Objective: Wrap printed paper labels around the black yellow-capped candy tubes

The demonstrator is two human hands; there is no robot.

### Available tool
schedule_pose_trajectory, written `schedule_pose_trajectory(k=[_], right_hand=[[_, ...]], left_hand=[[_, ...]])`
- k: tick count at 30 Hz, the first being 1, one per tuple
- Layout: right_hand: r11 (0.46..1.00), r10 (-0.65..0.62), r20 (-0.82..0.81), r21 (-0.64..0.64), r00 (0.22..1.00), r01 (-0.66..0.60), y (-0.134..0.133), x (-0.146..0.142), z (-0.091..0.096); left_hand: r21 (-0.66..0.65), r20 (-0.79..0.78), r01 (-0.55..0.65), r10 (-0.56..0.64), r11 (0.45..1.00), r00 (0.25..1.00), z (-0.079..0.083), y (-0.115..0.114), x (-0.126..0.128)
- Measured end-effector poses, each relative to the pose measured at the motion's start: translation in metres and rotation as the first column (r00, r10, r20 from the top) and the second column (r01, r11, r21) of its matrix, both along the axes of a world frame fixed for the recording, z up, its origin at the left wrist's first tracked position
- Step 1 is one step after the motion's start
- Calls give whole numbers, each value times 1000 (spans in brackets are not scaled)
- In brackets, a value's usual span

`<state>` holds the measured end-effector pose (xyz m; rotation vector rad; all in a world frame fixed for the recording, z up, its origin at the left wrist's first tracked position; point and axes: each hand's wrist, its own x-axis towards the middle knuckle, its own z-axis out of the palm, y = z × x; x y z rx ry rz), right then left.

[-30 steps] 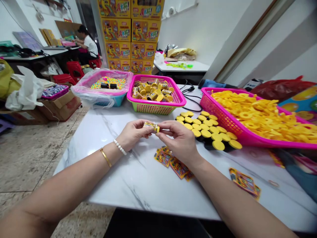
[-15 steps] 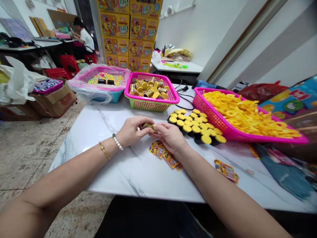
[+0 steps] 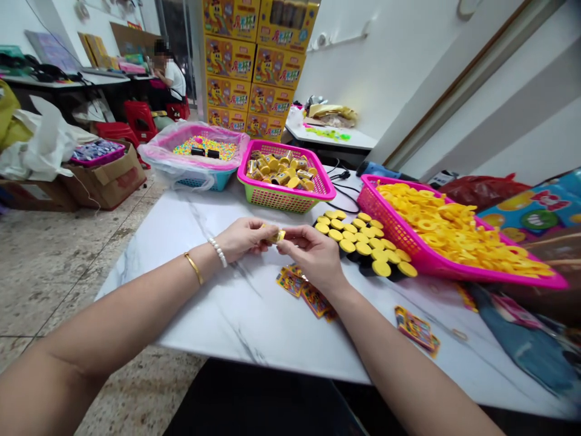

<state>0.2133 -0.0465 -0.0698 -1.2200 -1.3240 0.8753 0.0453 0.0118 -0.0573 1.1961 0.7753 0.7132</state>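
Both hands meet above the white table's middle. My left hand (image 3: 249, 238) is closed around a small labelled jar (image 3: 278, 236), mostly hidden by fingers; a bit of its yellow printed surface shows. Thumb and fingers of my right hand (image 3: 313, 251) pinch at the right end of that jar. Under and beside the right hand lie printed yellow stickers (image 3: 289, 282), partly covered by the wrist. Just right of the hands stand several black jars with yellow lids (image 3: 356, 233), grouped upright. Another small stack of stickers (image 3: 415, 327) rests right of the right forearm.
A pink-and-green basket (image 3: 285, 203) of labelled jars stands behind the hands. To its left is a plastic-lined basket (image 3: 181, 172) with colourful beads. A pink basket (image 3: 408, 239) of yellow plastic pieces borders the right. Stacked cartons (image 3: 229, 57) and a seated person (image 3: 172, 75) are farther back.
The camera view has shifted slightly, so the scene sits lower and a little to the right. Both hands stay together at the jar, turned a little, with more bright yellow showing between the fingers.
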Motion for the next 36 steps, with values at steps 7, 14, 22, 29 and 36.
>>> schedule_pose_trajectory(k=[7, 14, 22, 29, 36], right_hand=[[948, -1, -341, -299, 940, -108, 4, -5, 1], [965, 68, -322, -219, 944, -145, 8, 3, 1], [971, 111, -320, -168, 941, -171, 3, 3, 2], [979, 164, -264, -75, 950, -190, 1, 5, 1], [980, 107, -72, 176, 992, -93, -9, -7, 3]], left_hand=[[175, -4, 8, -8, 985, 1000, 2, -5, 4], [-80, 32, 59, -57, 995, 998, 0, 3, -5], [-115, 121, 212, -198, 970, 973, -3, 2, -6], [-217, 50, 102, -94, 971, 994, 5, -10, 2], [-363, 94, 83, -52, 928, 994, 9, -16, 7]])
